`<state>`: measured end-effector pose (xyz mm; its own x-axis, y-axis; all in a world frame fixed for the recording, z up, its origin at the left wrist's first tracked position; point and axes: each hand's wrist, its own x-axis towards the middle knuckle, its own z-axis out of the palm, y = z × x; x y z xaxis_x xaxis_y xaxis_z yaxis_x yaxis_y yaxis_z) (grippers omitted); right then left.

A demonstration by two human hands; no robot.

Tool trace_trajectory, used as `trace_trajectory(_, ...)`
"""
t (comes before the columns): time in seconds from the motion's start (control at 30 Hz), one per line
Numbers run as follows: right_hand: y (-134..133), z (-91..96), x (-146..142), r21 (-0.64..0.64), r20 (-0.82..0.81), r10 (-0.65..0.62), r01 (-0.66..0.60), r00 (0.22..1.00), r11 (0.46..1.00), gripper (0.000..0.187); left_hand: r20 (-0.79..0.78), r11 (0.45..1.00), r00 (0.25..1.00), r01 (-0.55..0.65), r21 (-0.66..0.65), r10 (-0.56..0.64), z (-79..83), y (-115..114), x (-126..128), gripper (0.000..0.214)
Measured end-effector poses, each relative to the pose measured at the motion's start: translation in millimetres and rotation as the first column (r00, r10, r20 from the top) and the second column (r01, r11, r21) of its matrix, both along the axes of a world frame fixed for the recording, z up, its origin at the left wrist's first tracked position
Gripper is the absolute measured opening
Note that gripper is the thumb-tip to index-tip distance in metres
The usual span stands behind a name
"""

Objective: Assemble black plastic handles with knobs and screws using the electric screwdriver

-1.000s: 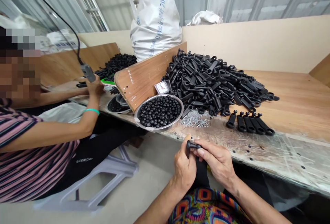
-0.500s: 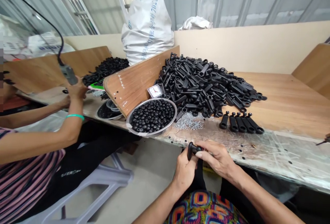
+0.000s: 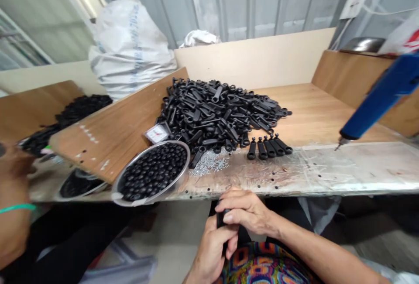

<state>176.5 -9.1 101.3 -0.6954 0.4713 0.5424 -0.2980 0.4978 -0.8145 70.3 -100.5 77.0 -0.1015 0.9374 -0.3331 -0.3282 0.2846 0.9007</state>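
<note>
Below the table's front edge, in the head view, my left hand (image 3: 214,244) is wrapped round a black plastic handle piece (image 3: 221,217), held upright. My right hand (image 3: 245,212) closes over its top, thumb and fingers against it, and covers much of the piece. On the table beyond lies a row of several black handle pieces (image 3: 269,148) with small knobs at the far ends. Behind the row rises a large pile of similar black pieces (image 3: 216,109). A metal bowl (image 3: 186,175) of black balls (image 3: 152,170) stands to the left, beside a heap of small screws (image 3: 209,162).
A blue electric screwdriver (image 3: 376,96) hangs at the right, bit pointing down. A wooden divider (image 3: 124,127) stands left of the pile, with a small clock (image 3: 157,133) by it. At the far left, a co-worker's arm (image 3: 15,214) is blurred. A white sack (image 3: 131,48) stands behind.
The view has swung right, bringing the blue screwdriver into sight. My right hand has moved onto the top of the black piece, and my left fingers have curled round it lower down.
</note>
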Motion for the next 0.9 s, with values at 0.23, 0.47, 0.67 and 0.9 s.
trace_trajectory(0.23, -8.4, -16.5, 26.4, -0.017, -0.069, -0.104, 0.103, 0.992, 0.995, 0.030, 0.184, 0.997, 0.982, 0.053, -0.055, -0.042, -5.8, -1.1, 30.9, 0.026)
trace_trajectory(0.47, 16.4, -1.5, 28.9, 0.156, 0.181, -0.070, 0.042, 0.981, 0.987, 0.035, 0.302, 0.999, 0.953, 0.022, -0.035, -0.011, -7.4, 17.7, 30.8, 0.021)
trace_trajectory(0.67, 71.7, 1.7, 6.9, 0.445, 0.387, -0.316, 0.125, 0.866, 0.887, 0.028, 0.413, 0.990, 0.900, -0.137, -0.043, 0.143, -4.9, 29.9, -3.9, 0.027)
trace_trajectory(0.9, 111.3, -8.5, -30.4, 0.637, 0.674, -0.550, -0.011, 0.493, 0.771, 0.014, 0.439, 0.955, 0.850, -0.287, -0.079, 0.291, -10.7, 27.9, -33.8, 0.045)
